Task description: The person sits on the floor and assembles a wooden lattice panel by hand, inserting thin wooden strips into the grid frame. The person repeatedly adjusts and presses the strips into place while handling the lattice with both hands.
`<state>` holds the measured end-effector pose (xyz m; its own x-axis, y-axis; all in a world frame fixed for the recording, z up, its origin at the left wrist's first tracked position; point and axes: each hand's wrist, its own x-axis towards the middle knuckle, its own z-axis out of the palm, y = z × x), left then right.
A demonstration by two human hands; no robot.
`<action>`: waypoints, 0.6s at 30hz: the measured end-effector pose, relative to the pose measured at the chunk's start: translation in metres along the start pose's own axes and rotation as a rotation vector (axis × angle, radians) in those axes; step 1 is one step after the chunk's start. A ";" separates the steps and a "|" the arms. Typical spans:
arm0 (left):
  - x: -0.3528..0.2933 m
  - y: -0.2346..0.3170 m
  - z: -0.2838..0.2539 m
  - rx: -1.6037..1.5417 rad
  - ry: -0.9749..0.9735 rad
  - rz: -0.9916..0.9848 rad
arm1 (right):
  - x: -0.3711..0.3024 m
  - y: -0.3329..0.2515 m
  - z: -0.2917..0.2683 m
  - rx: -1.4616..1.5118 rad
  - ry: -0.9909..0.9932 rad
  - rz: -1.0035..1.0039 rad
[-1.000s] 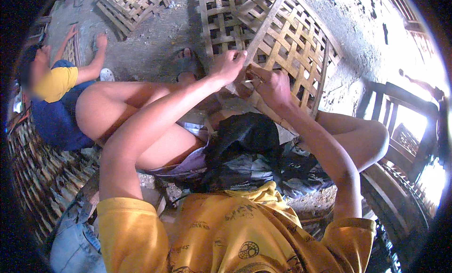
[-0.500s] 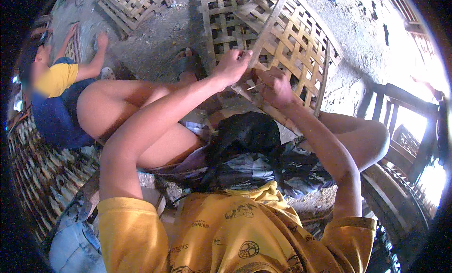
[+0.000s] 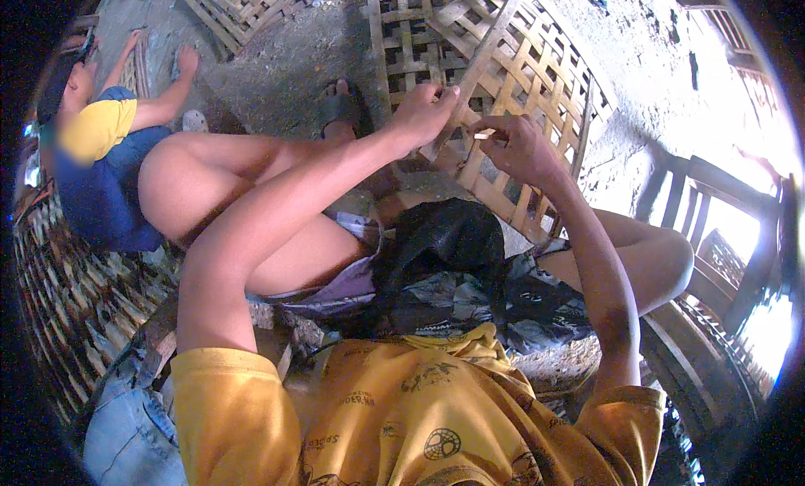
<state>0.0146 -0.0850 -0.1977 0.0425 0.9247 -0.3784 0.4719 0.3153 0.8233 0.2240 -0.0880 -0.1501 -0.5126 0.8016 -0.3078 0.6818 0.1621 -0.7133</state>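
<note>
"One panel (image 3: 530,82): where is it?"
"Just ahead, lying over part of a second panel (image 3: 411,15)."
"And the hands?"
"The right hand (image 3: 523,149) pinches a pale piece (image 3: 482,136); the left hand (image 3: 424,117) is curled at the panel, though I can't tell what it grips."
"Farther out?"
"A chair (image 3: 731,187), right; a co-worker (image 3: 102,129), left."

Slatted chair (image 3: 731,188), right; blue cloth (image 3: 130,431), perhaps denim, left

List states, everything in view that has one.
Front woven panel: askew, overlapping rear woven panel
Left hand: curled shut at front woven panel's edge; contents hidden
Right hand: pinching small pale piece
Far woven panel: on floor
Dark sandal: worn
Black cloth: rumpled, in lap
</note>
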 end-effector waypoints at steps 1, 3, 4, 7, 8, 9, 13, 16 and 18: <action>0.001 0.002 -0.004 -0.008 -0.061 -0.031 | 0.000 -0.005 -0.002 0.051 -0.015 0.034; 0.001 0.002 -0.005 -0.020 -0.091 -0.066 | 0.002 -0.014 0.002 0.096 -0.025 0.118; 0.001 0.000 -0.002 -0.024 -0.060 -0.068 | 0.004 -0.019 0.005 0.090 -0.020 0.168; -0.003 0.007 -0.005 -0.037 -0.072 -0.103 | 0.005 -0.021 0.013 0.121 -0.009 0.270; -0.005 0.012 -0.005 -0.040 -0.076 -0.115 | 0.006 -0.022 0.017 0.152 -0.011 0.336; -0.005 0.011 -0.005 -0.044 -0.076 -0.130 | 0.006 -0.022 0.020 0.181 -0.017 0.398; 0.005 -0.020 0.014 0.048 0.126 -0.053 | 0.006 -0.012 0.043 0.601 0.080 0.444; 0.019 -0.031 0.011 0.069 0.058 -0.012 | 0.004 -0.014 0.042 0.782 0.092 0.505; 0.016 -0.027 0.010 0.073 0.079 0.012 | 0.006 -0.010 0.044 0.801 0.086 0.508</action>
<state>0.0113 -0.0806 -0.2307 -0.0201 0.9431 -0.3318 0.5346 0.2906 0.7936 0.1912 -0.1099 -0.1728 -0.1917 0.7124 -0.6751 0.2363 -0.6341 -0.7362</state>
